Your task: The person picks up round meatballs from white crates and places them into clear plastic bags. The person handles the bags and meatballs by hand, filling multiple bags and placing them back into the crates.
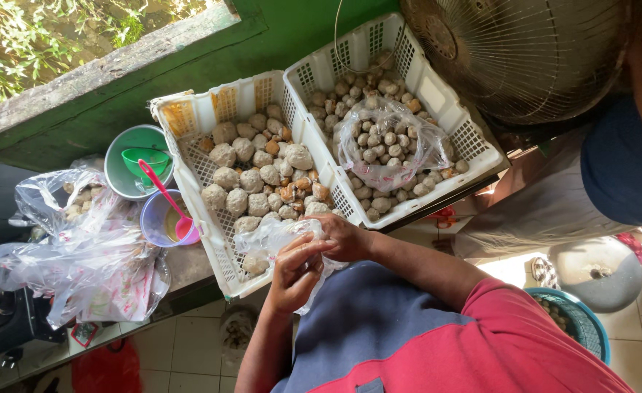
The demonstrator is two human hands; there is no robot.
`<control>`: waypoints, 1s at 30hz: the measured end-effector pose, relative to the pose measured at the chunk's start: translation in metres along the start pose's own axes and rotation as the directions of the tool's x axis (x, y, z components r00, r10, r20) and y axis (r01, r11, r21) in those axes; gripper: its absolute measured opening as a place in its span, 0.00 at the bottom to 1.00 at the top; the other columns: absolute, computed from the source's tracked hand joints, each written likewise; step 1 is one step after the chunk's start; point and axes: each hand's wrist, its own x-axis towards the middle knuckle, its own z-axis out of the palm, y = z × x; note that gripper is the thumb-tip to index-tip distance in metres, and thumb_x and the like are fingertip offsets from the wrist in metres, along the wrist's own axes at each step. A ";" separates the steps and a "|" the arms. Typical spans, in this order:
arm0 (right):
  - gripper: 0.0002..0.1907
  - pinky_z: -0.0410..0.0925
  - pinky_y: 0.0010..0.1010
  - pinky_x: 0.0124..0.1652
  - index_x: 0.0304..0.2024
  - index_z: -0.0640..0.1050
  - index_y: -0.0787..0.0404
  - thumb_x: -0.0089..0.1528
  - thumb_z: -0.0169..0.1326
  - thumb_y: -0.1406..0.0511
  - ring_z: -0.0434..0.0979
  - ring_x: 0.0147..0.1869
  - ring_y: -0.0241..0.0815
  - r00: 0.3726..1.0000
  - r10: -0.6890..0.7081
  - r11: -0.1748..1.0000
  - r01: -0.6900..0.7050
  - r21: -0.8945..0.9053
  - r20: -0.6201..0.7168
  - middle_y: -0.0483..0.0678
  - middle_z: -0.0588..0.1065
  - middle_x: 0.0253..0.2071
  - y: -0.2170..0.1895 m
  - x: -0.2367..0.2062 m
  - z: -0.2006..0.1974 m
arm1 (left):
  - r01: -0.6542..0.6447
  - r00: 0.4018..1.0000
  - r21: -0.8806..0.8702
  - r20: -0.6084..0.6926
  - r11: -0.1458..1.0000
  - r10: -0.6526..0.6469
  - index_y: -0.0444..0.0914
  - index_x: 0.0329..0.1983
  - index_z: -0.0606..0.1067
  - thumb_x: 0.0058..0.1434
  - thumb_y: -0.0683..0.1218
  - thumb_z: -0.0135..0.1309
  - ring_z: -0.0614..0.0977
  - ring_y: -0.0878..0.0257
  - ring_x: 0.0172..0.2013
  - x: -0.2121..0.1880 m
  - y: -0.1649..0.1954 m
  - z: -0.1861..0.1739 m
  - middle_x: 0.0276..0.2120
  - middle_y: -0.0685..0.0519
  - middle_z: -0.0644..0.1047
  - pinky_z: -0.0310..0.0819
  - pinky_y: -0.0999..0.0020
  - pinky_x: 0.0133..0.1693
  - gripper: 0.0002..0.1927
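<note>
Both hands work a clear plastic bag [277,244] over the near edge of a white basket [211,116] full of pale round balls [251,178]. The left hand [295,273] closes its fingers on the bag from below; the right hand [346,239] pinches its top, fingers curled shut. Beyond the fingertips stands a second white basket [444,109] with smaller balls in a bag [390,138]. Left of the fingers, a pink spoon [164,196] rests in a cup [153,218].

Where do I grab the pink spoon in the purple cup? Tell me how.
Pinch the pink spoon by its free upper handle, coming from above on the side toward the green bowl. Its scoop sits down inside the purple cup, and the handle leans out, clear of the white basket.
</note>
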 end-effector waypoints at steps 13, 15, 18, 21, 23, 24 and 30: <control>0.31 0.71 0.42 0.58 0.63 0.69 0.63 0.60 0.65 0.65 0.74 0.60 0.53 0.983 -0.070 0.985 0.095 0.145 -0.172 0.55 0.74 0.56 -0.030 0.012 -0.013 | 0.052 0.998 0.022 -0.023 0.998 -0.052 0.32 0.50 0.79 0.53 0.29 0.49 0.70 0.69 0.29 -0.008 -0.002 0.004 0.37 0.51 0.73 0.61 0.74 0.31 0.22; 0.29 0.72 0.42 0.59 0.63 0.71 0.59 0.59 0.64 0.67 0.75 0.62 0.52 0.993 -0.073 0.997 0.074 0.008 -0.092 0.54 0.75 0.59 -0.028 0.012 -0.011 | 0.055 0.998 0.004 -0.015 0.998 -0.055 0.31 0.51 0.79 0.54 0.29 0.49 0.70 0.69 0.30 -0.008 -0.001 0.005 0.38 0.51 0.75 0.61 0.74 0.31 0.21; 0.28 0.72 0.42 0.60 0.61 0.72 0.57 0.58 0.64 0.68 0.76 0.62 0.54 0.993 -0.101 0.992 0.096 -0.080 -0.064 0.54 0.75 0.61 -0.024 0.010 -0.006 | 0.013 1.000 0.040 -0.004 0.999 -0.013 0.31 0.51 0.79 0.53 0.29 0.50 0.71 0.69 0.29 -0.008 0.000 0.004 0.38 0.51 0.75 0.62 0.73 0.31 0.21; 0.29 0.71 0.41 0.60 0.63 0.67 0.61 0.62 0.64 0.66 0.76 0.61 0.54 0.984 -0.122 0.991 0.127 0.031 -0.134 0.54 0.73 0.63 -0.023 0.009 -0.002 | 0.043 0.999 0.007 -0.018 0.999 -0.043 0.31 0.51 0.79 0.52 0.29 0.49 0.71 0.69 0.30 -0.009 0.001 0.003 0.38 0.51 0.75 0.62 0.73 0.32 0.22; 0.30 0.71 0.40 0.59 0.64 0.66 0.63 0.63 0.63 0.65 0.77 0.60 0.54 0.981 -0.101 0.990 0.115 0.079 -0.164 0.54 0.73 0.62 -0.023 0.008 -0.002 | 0.049 0.999 0.019 -0.022 0.999 -0.049 0.31 0.50 0.79 0.52 0.30 0.49 0.70 0.68 0.30 -0.012 0.000 0.002 0.37 0.51 0.74 0.62 0.73 0.32 0.22; 0.30 0.71 0.41 0.58 0.63 0.67 0.62 0.62 0.63 0.65 0.78 0.59 0.55 0.984 -0.081 0.993 0.093 0.068 -0.161 0.55 0.73 0.61 -0.023 0.007 -0.002 | 0.050 0.998 0.026 -0.024 0.998 -0.049 0.31 0.50 0.79 0.52 0.30 0.50 0.70 0.67 0.29 -0.013 -0.001 0.002 0.37 0.51 0.74 0.62 0.73 0.32 0.22; 0.30 0.74 0.40 0.51 0.64 0.70 0.59 0.59 0.61 0.68 0.80 0.53 0.54 0.984 0.172 0.982 -0.168 0.092 -0.043 0.54 0.76 0.51 -0.021 0.000 0.000 | -0.009 0.995 0.096 -0.094 0.995 0.018 0.31 0.51 0.80 0.53 0.30 0.51 0.69 0.64 0.34 -0.021 -0.016 -0.003 0.31 0.52 0.70 0.65 0.70 0.40 0.21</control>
